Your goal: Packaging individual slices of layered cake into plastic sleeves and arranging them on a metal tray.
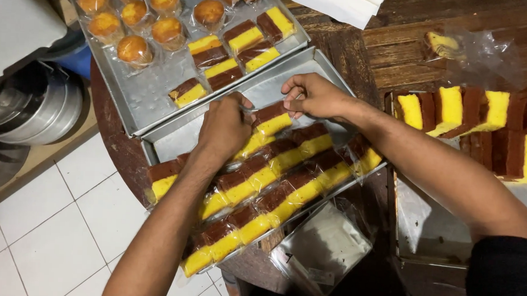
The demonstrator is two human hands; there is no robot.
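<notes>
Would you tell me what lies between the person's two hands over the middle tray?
In the head view, one wrapped brown-and-yellow cake slice lies between the left hand and the right hand; both hands touch its clear wrapper.

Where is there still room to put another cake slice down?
Bare metal shows in the near tray's far-left corner, beside the left hand, and in the far tray between the muffins and its slices. The near tray's wrapped slices are packed tight.

Both forearms reach forward, bare to the elbow, and converge. The left hand lies knuckles-up, fingers curled under and hidden. The right hand hovers just beside it, wrist bent, fingertips pinched together.
</notes>
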